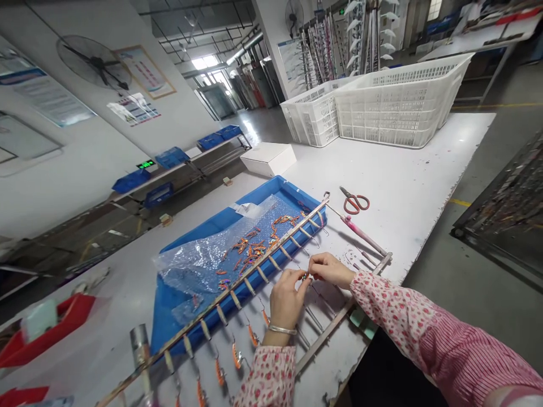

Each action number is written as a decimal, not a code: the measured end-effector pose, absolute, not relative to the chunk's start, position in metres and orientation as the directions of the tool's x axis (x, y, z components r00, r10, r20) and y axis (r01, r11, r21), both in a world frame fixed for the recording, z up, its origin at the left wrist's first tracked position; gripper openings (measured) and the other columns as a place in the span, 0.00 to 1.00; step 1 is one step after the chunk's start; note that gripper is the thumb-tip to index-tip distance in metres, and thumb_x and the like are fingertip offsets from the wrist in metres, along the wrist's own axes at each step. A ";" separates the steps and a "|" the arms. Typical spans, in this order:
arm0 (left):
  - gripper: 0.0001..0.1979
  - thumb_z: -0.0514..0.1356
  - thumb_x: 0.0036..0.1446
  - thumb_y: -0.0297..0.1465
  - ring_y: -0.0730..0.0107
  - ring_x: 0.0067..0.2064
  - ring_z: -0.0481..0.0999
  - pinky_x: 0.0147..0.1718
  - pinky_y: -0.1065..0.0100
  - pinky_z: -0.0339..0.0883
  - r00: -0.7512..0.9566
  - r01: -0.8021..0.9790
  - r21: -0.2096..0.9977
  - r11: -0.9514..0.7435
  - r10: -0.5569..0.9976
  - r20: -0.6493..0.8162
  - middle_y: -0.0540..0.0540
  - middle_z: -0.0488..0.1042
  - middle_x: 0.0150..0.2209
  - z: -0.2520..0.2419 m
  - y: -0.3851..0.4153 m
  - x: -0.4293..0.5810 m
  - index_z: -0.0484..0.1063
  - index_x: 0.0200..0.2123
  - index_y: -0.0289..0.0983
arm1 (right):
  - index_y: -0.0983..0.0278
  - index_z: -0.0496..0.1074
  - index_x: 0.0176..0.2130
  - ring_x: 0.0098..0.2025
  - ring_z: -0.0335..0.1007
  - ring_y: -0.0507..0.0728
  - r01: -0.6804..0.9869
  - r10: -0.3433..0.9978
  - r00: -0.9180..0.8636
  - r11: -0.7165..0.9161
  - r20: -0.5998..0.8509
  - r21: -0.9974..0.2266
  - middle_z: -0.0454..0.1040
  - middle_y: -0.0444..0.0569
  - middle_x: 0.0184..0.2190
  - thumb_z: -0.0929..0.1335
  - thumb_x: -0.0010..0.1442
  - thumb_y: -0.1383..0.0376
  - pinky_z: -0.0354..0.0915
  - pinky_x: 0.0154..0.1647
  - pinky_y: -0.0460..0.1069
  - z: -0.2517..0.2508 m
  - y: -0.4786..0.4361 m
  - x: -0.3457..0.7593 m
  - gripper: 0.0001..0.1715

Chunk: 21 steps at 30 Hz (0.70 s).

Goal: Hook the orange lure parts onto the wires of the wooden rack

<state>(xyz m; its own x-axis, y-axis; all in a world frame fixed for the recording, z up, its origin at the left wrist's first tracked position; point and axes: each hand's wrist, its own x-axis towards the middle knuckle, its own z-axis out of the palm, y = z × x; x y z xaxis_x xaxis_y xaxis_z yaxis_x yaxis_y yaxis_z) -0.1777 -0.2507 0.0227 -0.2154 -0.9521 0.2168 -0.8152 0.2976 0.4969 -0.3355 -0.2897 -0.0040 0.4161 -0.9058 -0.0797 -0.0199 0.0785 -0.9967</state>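
At the near side of a long, slanting wooden rail (241, 277) set with pale pegs, both your hands are at work. Your left hand (286, 299), wearing a silver metal bangle (283, 330), has thumb and fingers pinched on a small, dark, shiny piece (304, 276). Your right hand (331, 270) meets it there, thumb and forefinger drawn narrow on the same piece; how the grip is shared is partly hidden.

Orange lure-shaped pieces (236, 356) with metal fittings hang from wire hooks beside your left forearm. More small orange pieces (254, 251) lie on clear bubble wrap (199, 257) in a shallow blue plastic tray (163, 316), beyond the rail. Red-handled scissors (348, 199) rest apart on the white tabletop (394, 181).

Judged from your posture, the step in hand is fine two-handed fingertip work on the piece, seemingly unfinished. The next move calls for a steady left pinch, small right-hand adjustments, and clearance from the neighbouring hooks.
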 end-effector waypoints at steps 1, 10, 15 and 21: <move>0.11 0.53 0.56 0.35 0.69 0.33 0.70 0.34 0.69 0.60 -0.215 -0.815 0.495 0.302 -0.950 0.225 0.47 0.73 0.34 0.022 -0.253 -0.178 0.74 0.36 0.39 | 0.68 0.67 0.25 0.18 0.56 0.46 -0.053 -0.881 0.470 0.039 -0.060 -0.998 0.65 0.41 0.17 0.63 0.54 0.65 0.51 0.18 0.41 -0.001 -0.296 -0.338 0.09; 0.12 0.54 0.53 0.35 0.68 0.30 0.72 0.34 0.68 0.62 -0.039 -0.850 0.516 0.107 -0.989 0.141 0.47 0.76 0.30 0.015 -0.282 -0.177 0.75 0.35 0.37 | 0.63 0.73 0.39 0.35 0.69 0.52 -0.492 -0.853 0.475 -0.461 0.216 -0.739 0.73 0.46 0.31 0.65 0.54 0.69 0.61 0.40 0.46 0.010 -0.369 -0.329 0.11; 0.14 0.53 0.53 0.35 0.66 0.32 0.74 0.35 0.68 0.62 -0.024 -0.856 0.511 0.080 -0.993 0.116 0.45 0.77 0.30 0.017 -0.283 -0.183 0.75 0.37 0.36 | 0.63 0.70 0.39 0.20 0.64 0.48 -0.289 -0.895 0.439 -0.223 0.078 -0.931 0.71 0.41 0.22 0.65 0.52 0.72 0.63 0.25 0.43 -0.002 -0.378 -0.313 0.13; 0.14 0.53 0.52 0.35 0.70 0.25 0.71 0.29 0.70 0.60 -0.021 -0.853 0.514 0.087 -0.991 0.133 0.47 0.76 0.26 0.018 -0.280 -0.188 0.75 0.36 0.36 | 0.64 0.70 0.38 0.15 0.58 0.45 -0.075 -0.898 0.439 -0.034 -0.003 -0.997 0.69 0.40 0.21 0.66 0.50 0.73 0.56 0.14 0.39 -0.012 -0.380 -0.313 0.13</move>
<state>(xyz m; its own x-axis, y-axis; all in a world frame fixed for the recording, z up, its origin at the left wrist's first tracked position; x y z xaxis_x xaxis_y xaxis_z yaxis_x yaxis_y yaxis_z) -0.1881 -0.2804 0.0180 -0.0206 -0.9909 0.1328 -0.8532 0.0867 0.5144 -0.3127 -0.3796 -0.0125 0.4393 -0.8983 -0.0027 -0.0749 -0.0337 -0.9966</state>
